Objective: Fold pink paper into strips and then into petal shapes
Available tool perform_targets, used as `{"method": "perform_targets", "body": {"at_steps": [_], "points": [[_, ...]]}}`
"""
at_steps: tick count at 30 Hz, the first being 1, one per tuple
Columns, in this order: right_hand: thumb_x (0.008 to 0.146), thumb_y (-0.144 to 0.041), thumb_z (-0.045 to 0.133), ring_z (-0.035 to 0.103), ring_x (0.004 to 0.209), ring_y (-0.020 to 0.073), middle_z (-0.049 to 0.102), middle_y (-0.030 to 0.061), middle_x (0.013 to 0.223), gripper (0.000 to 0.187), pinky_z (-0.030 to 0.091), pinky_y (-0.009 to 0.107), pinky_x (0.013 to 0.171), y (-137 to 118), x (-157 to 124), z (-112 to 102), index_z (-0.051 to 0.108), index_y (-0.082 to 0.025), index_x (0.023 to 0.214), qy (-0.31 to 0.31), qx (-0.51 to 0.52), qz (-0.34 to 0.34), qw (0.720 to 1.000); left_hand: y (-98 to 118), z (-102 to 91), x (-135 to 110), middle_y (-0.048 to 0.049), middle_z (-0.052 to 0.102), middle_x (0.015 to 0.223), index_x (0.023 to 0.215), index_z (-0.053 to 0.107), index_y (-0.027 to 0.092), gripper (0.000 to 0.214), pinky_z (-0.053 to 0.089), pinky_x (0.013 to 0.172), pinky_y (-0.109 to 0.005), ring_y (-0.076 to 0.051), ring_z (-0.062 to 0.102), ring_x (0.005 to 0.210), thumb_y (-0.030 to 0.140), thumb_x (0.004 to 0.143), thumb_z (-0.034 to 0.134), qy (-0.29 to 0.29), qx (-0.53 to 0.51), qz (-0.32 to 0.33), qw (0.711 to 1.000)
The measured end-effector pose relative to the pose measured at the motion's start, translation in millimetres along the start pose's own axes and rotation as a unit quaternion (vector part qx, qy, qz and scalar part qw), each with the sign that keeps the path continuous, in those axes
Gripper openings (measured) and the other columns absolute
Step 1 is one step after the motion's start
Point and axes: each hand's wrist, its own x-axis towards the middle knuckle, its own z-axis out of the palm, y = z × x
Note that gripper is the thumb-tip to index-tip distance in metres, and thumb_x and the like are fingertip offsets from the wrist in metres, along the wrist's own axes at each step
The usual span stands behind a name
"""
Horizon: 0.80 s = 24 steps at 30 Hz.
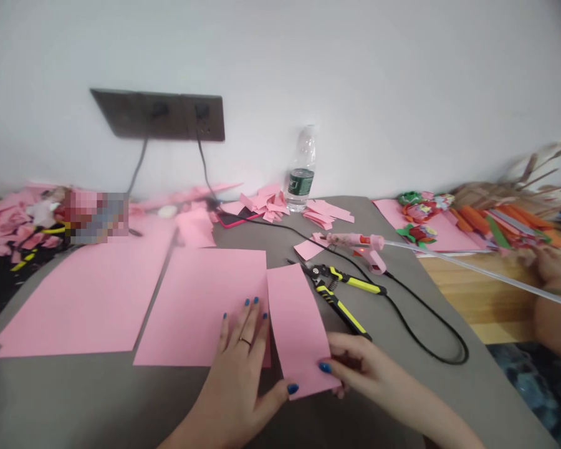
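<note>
My left hand (243, 362) lies with its fingers spread on a large pink paper sheet (206, 293), its thumb by the lower corner of a narrower pink paper strip (297, 324). That strip is pinched at its lower right edge by my right hand (355, 368), thumb on top and fingers beneath. Just beyond it rest yellow-and-black wire pliers (334, 290) with their handles apart. A pink hot glue gun (362, 246) lies behind the pliers, a clear glue stick running out of it to the right.
Another large pink sheet (98, 299) is on the left. Small cut pink pieces (266, 202) surround a water bottle (302, 171) by the wall. A black cord (453, 358) loops across the grey table. At right are paper flowers (421, 215) and another person's hand (549, 265).
</note>
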Motion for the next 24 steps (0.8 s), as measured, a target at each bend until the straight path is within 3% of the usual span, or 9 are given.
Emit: {"method": "perform_targets", "body": {"at_steps": [3,5,8,10,12,14,15,19,24], "points": [[0.093,-0.029,0.06,0.062,0.066,0.0159,0.069,0.0022,0.079,0.018,0.055,0.025,0.063,5,-1,7,0.076,-0.02,0.093,-0.027,-0.019,0.008,0.999,2,-9.6,13,-0.0207,0.045,0.155,0.154,0.03,0.021,0.062,0.035,0.113,-0.065,-0.037,0.042,0.143,0.037,0.099,0.054,0.015,-0.214,-0.074,0.974],[0.092,-0.025,0.061,0.062,0.067,0.0167,0.069,0.0017,0.077,0.017,0.054,0.025,0.063,6,-2,9,0.076,-0.02,0.087,-0.025,-0.046,0.001,0.999,4,-11.2,23,-0.0198,0.06,0.142,0.153,0.028,0.022,0.062,0.05,0.104,-0.056,-0.033,0.06,0.128,0.034,0.099,0.056,0.032,-0.396,-0.128,0.909],[0.09,-0.024,0.062,0.062,0.07,0.0188,0.07,0.0021,0.077,0.015,0.053,0.025,0.064,1,-1,10,0.076,-0.021,0.085,-0.02,-0.078,-0.017,0.997,6,-10.5,33,-0.0161,0.069,0.129,0.159,0.007,0.026,0.083,0.061,0.088,-0.044,-0.027,0.071,0.107,0.031,0.096,0.06,0.072,-0.58,-0.162,0.795],[0.091,-0.026,0.062,0.065,0.079,0.0211,0.072,0.0031,0.085,0.014,0.054,0.027,0.071,-4,2,11,0.076,-0.022,0.094,-0.01,-0.078,-0.033,0.996,5,-10.5,36,-0.0134,0.071,0.125,0.16,0.001,0.028,0.089,0.061,0.086,-0.04,-0.024,0.073,0.101,0.028,0.095,0.062,0.085,-0.613,-0.161,0.769],[0.092,-0.029,0.062,0.065,0.087,0.0223,0.073,0.0044,0.093,0.016,0.053,0.029,0.08,-8,9,14,0.073,-0.022,0.1,0.017,-0.055,-0.057,0.997,3,-11.6,36,-0.0121,0.071,0.126,0.157,0.029,0.026,0.072,0.059,0.091,-0.039,-0.023,0.072,0.105,0.026,0.093,0.064,0.075,-0.587,-0.154,0.791],[0.093,-0.034,0.061,0.064,0.084,0.0209,0.071,0.0046,0.091,0.017,0.052,0.028,0.078,-11,17,18,0.071,-0.02,0.093,0.062,-0.022,-0.082,0.994,0,-13.6,36,-0.011,0.072,0.126,0.133,0.063,0.022,0.043,0.055,0.099,-0.04,-0.025,0.068,0.114,0.024,0.09,0.067,0.067,-0.534,-0.152,0.829],[0.093,-0.037,0.061,0.062,0.079,0.0194,0.069,0.0039,0.085,0.021,0.051,0.027,0.074,-12,21,21,0.069,-0.019,0.087,0.086,-0.009,-0.092,0.992,-1,-14.8,35,-0.0104,0.073,0.125,0.12,0.071,0.021,0.033,0.055,0.101,-0.04,-0.026,0.067,0.116,0.024,0.087,0.069,0.068,-0.512,-0.157,0.841],[0.091,-0.047,0.063,0.054,0.065,0.0154,0.06,0.0009,0.071,0.032,0.044,0.024,0.061,-16,34,29,0.065,-0.018,0.076,0.139,0.006,-0.129,0.982,-3,-21.1,33,-0.008,0.076,0.117,0.113,0.076,0.023,0.03,0.058,0.094,-0.039,-0.026,0.071,0.107,0.024,0.083,0.074,0.112,-0.465,-0.182,0.859],[0.089,-0.042,0.069,0.056,0.069,0.0182,0.06,0.0026,0.071,0.03,0.045,0.028,0.064,-22,41,38,0.065,-0.019,0.07,0.221,-0.019,-0.214,0.951,-8,-31.8,32,-0.0033,0.07,0.084,0.107,0.08,0.026,0.02,0.056,0.068,-0.029,-0.017,0.064,0.075,0.024,0.091,0.069,0.21,-0.376,-0.103,0.897]]}}
